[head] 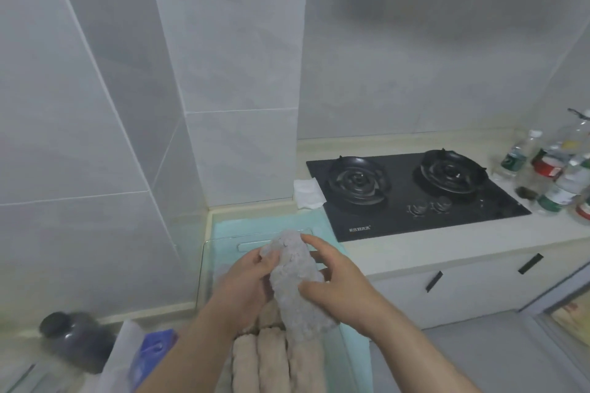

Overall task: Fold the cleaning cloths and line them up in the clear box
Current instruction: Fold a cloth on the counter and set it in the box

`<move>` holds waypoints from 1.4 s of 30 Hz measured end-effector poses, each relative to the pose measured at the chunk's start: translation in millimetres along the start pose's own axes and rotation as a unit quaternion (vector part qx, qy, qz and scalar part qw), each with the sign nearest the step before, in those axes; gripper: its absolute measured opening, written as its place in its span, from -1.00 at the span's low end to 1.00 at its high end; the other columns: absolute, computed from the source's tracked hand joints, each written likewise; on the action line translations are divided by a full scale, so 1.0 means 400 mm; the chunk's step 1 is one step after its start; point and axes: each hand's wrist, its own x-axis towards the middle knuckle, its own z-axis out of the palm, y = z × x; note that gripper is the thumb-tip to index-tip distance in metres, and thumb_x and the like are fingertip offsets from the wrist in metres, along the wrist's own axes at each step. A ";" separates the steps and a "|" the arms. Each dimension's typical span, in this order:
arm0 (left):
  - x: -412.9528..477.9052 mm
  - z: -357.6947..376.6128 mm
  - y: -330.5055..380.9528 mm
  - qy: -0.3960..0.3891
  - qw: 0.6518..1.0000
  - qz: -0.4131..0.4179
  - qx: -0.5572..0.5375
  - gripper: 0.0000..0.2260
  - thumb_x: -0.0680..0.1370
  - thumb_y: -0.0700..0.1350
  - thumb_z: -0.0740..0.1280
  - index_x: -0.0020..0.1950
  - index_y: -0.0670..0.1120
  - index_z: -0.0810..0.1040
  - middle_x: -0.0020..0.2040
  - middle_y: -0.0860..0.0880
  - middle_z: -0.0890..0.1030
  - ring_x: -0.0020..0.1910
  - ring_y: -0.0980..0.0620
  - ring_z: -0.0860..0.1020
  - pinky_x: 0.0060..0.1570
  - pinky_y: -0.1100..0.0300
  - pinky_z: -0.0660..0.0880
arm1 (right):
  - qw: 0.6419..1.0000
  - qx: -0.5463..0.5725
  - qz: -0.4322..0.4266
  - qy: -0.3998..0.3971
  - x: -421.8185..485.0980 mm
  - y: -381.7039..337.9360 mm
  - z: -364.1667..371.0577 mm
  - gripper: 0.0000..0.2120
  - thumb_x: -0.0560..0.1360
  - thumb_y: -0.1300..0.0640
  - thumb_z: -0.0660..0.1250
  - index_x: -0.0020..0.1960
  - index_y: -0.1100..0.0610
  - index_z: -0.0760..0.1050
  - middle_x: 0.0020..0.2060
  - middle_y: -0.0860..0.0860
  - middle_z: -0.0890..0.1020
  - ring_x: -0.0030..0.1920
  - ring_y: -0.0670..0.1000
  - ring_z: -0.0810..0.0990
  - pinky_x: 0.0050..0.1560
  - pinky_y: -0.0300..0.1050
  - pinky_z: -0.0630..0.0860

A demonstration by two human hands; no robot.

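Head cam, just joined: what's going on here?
A person grips a grey cloth with the left hand and right hand over the clear box. The box sits on a teal mat, left of the gas hob. Beige folded cloths already lie side by side in it; the grey one is not placed yet.

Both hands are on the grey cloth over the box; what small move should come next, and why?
Probably lower the grey cloth into the clear box beside the beige cloths: it looks folded narrow, and the left hand and right hand hold it above their row.
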 end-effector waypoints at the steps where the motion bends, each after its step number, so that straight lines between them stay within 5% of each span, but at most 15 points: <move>1: 0.005 -0.007 -0.006 0.026 1.000 -0.007 -0.012 -0.69 0.64 -0.08 0.13 0.16 -0.23 0.56 0.04 -0.23 0.67 -0.04 -0.15 0.67 -0.19 0.06 0.61 | 1.000 0.000 0.002 0.019 0.005 0.000 -0.001 -0.34 0.39 0.28 0.32 0.38 -0.23 0.33 0.12 -0.12 0.56 -0.14 -0.13 0.63 -0.16 -0.14 0.63; 4: 0.041 -0.042 -0.028 0.154 0.987 -0.041 0.030 -0.74 0.63 -0.08 0.20 0.10 -0.25 0.56 -0.06 -0.20 0.67 -0.10 -0.12 0.64 -0.11 0.06 0.59 | 0.995 0.002 0.010 0.097 0.010 -0.010 -0.014 -0.39 0.41 0.32 0.28 0.33 -0.19 0.37 0.06 -0.18 0.58 -0.23 -0.20 0.61 -0.22 -0.25 0.59; 7: 0.081 -0.089 -0.062 0.169 0.950 -0.001 0.264 -0.89 0.58 -0.22 0.27 -0.02 -0.22 0.58 -0.11 -0.14 0.62 -0.13 -0.07 0.59 -0.08 0.11 0.56 | 0.984 0.001 0.036 0.172 0.016 -0.013 -0.033 -0.40 0.42 0.32 0.29 0.32 -0.20 0.37 -0.02 -0.27 0.56 -0.18 -0.15 0.63 -0.18 -0.20 0.62; 9: 0.113 -0.119 -0.086 0.072 0.873 0.064 0.478 -0.82 0.59 -0.11 0.24 0.03 -0.13 0.62 0.02 -0.04 0.64 0.03 0.00 0.58 0.13 0.06 0.51 | 0.977 0.001 0.054 0.204 0.020 -0.009 -0.041 -0.40 0.41 0.31 0.31 0.34 -0.18 0.37 0.01 -0.27 0.55 -0.12 -0.10 0.64 -0.12 -0.08 0.64; 11: 0.151 -0.139 -0.098 -0.038 0.756 0.113 0.644 -0.67 0.56 0.02 0.11 0.15 -0.05 0.59 0.17 0.02 0.60 0.17 0.04 0.52 0.21 0.11 0.44 | 0.971 0.000 0.066 0.228 0.025 -0.007 -0.045 -0.39 0.42 0.31 0.31 0.37 -0.16 0.36 0.05 -0.24 0.54 -0.11 -0.14 0.62 -0.15 -0.16 0.61; 14: 0.230 -0.146 -0.127 -0.162 0.623 0.155 0.749 -0.59 0.49 0.03 -0.01 0.12 -0.05 0.54 0.17 -0.01 0.54 0.21 -0.01 0.46 0.19 0.06 0.43 | 0.963 -0.003 0.075 0.260 0.022 -0.003 -0.051 -0.39 0.42 0.31 0.30 0.38 -0.15 0.36 0.07 -0.17 0.57 -0.13 -0.14 0.63 -0.15 -0.18 0.61; 18: 0.280 -0.124 -0.160 -0.256 0.511 0.154 0.806 -0.70 0.55 0.00 0.09 0.02 -0.09 0.57 0.03 -0.07 0.57 0.13 -0.08 0.46 0.16 0.03 0.39 | 0.954 -0.002 0.090 0.287 0.011 0.020 -0.057 -0.38 0.41 0.33 0.31 0.37 -0.15 0.37 0.05 -0.18 0.58 -0.16 -0.11 0.65 -0.09 -0.08 0.63; 23: 0.299 -0.119 -0.183 -0.261 0.431 0.116 0.856 -0.61 0.58 0.09 0.03 0.00 -0.08 0.58 0.04 -0.07 0.58 0.22 -0.08 0.40 0.38 -0.08 0.08 | 0.952 -0.010 0.079 0.295 0.012 0.041 -0.044 -0.37 0.41 0.31 0.31 0.33 -0.24 0.35 0.05 -0.25 0.59 -0.16 -0.22 0.64 -0.08 -0.19 0.61; 27: 0.309 -0.138 -0.222 -0.247 0.404 0.047 0.879 -0.48 0.51 0.25 -0.02 0.16 -0.01 0.56 0.21 -0.11 0.50 0.43 -0.09 0.20 0.40 -0.24 -0.17 | 0.955 -0.049 0.068 0.284 0.025 0.053 -0.027 -0.37 0.42 0.27 0.28 0.34 -0.27 0.29 0.20 -0.19 0.56 0.07 -0.13 0.61 0.12 -0.17 0.56; 29: 0.308 -0.144 -0.234 -0.228 0.390 0.034 0.891 -0.38 0.45 0.35 -0.05 0.30 0.05 0.48 0.30 -0.09 0.46 0.45 -0.15 0.17 0.35 -0.26 -0.21 | 0.959 -0.078 0.044 0.268 0.037 0.052 -0.012 -0.39 0.44 0.29 0.26 0.38 -0.19 0.32 0.27 -0.18 0.50 0.18 -0.19 0.52 0.26 -0.36 0.40; 31: 0.283 -0.132 -0.219 -0.201 0.428 0.044 0.880 -0.37 0.45 0.37 0.01 0.41 0.07 0.35 0.41 -0.07 0.37 0.47 -0.20 0.16 0.33 -0.21 -0.18 | 0.964 -0.107 0.027 0.242 0.059 0.048 0.011 -0.45 0.47 0.36 0.21 0.36 -0.08 0.41 0.22 -0.16 0.47 0.16 -0.32 0.44 0.12 -0.64 0.22; 34: 0.267 -0.168 -0.210 -0.107 0.620 -0.079 0.773 0.02 0.26 0.38 0.34 0.55 0.01 -0.03 0.54 -0.05 0.07 0.52 -0.11 0.13 0.46 -0.02 0.08 | 0.974 -0.140 0.029 0.177 0.110 0.055 0.065 -0.53 0.48 0.39 0.16 0.26 0.01 0.52 0.18 -0.04 0.46 0.17 -0.17 0.45 0.08 -0.65 0.21; 36: 0.272 -0.195 -0.208 -0.102 0.659 -0.060 0.743 0.11 0.02 0.53 0.23 0.51 0.21 -0.03 0.55 -0.04 0.10 0.49 -0.10 0.19 0.45 -0.02 0.19 | 0.973 -0.182 0.040 0.136 0.140 0.075 0.090 -0.55 0.49 0.35 0.15 0.28 0.01 0.51 0.23 -0.01 0.42 0.22 -0.09 0.43 0.15 -0.57 0.22; 39: 0.252 -0.174 -0.170 -0.202 0.502 0.010 0.841 -0.33 0.37 0.35 0.00 0.45 0.15 0.25 0.47 0.02 0.31 0.47 -0.08 0.18 0.45 -0.09 -0.03 | 0.959 -0.256 0.066 0.097 0.178 0.109 0.109 -0.68 0.55 0.17 0.15 0.28 0.03 0.44 0.24 -0.03 0.39 0.19 0.03 0.44 0.23 -0.23 0.35; 42: 0.253 -0.189 -0.160 -0.220 0.450 0.024 0.865 -0.52 0.55 0.16 -0.04 0.36 0.05 0.43 0.43 -0.01 0.37 0.49 -0.01 0.16 0.41 -0.15 -0.18 | 0.903 -0.413 0.107 0.051 0.207 0.112 0.130 -0.55 0.56 0.22 0.14 0.45 0.10 0.22 0.34 0.12 0.27 0.22 0.18 0.37 0.12 -0.03 0.42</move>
